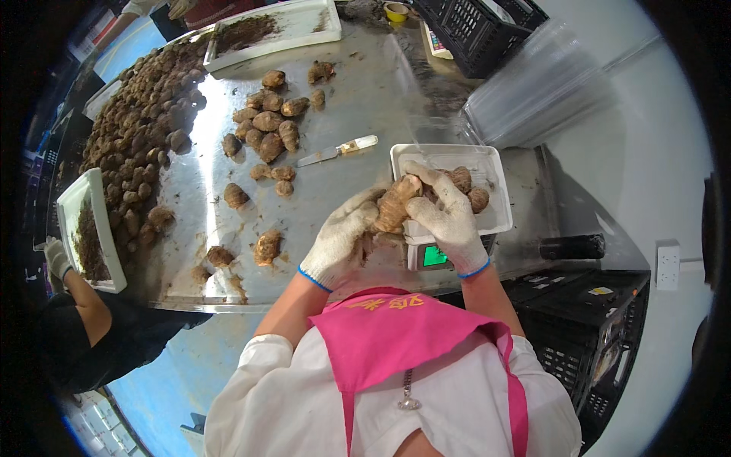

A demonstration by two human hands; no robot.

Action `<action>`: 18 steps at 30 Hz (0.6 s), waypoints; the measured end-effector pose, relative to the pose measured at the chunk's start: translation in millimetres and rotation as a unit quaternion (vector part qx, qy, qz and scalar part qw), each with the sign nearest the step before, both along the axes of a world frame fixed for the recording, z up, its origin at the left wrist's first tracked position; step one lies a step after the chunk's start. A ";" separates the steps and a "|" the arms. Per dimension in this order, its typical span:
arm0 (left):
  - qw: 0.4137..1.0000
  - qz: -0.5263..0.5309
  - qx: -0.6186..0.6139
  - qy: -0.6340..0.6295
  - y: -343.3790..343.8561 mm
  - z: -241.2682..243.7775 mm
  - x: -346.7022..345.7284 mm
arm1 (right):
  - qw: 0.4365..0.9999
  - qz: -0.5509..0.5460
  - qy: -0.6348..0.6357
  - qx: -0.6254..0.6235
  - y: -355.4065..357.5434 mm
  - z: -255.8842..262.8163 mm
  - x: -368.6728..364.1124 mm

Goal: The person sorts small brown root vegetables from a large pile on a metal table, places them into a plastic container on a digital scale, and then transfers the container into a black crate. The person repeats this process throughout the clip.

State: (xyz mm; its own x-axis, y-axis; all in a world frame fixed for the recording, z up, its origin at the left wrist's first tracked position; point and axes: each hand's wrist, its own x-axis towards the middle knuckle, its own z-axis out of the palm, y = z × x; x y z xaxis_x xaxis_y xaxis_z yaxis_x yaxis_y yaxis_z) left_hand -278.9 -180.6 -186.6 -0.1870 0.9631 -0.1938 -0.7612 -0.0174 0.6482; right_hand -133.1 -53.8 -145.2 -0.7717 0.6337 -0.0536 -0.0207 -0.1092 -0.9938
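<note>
Both my hands wear white knit gloves with blue cuffs. Between them is a large brown taro corm (394,204) with a pale cut end. My left hand (345,234) grips its left side, and my right hand (448,214) clasps the upper right side. The right hand is over a white tray (501,171) that sits on a digital scale (420,257) with a lit green display. Several smaller taros (478,200) lie in the tray, partly hidden by that hand. Left of the tray, a knife (340,151) with a pale handle rests on the metal table (354,103).
Loose taros (268,121) are scattered left of the knife, beside a big taro heap (131,143). Soil-strewn white trays (308,25) border the heap. A black crate (480,34) and stacked clear plastic containers (531,85) stand at the back right. A co-worker's gloved hand (57,260) is at far left.
</note>
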 end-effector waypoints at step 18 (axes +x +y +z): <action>0.996 0.051 -0.057 -0.035 1.4 -4.1 4.9 | 0.997 -0.058 0.032 -0.051 2.2 -15.3 11.6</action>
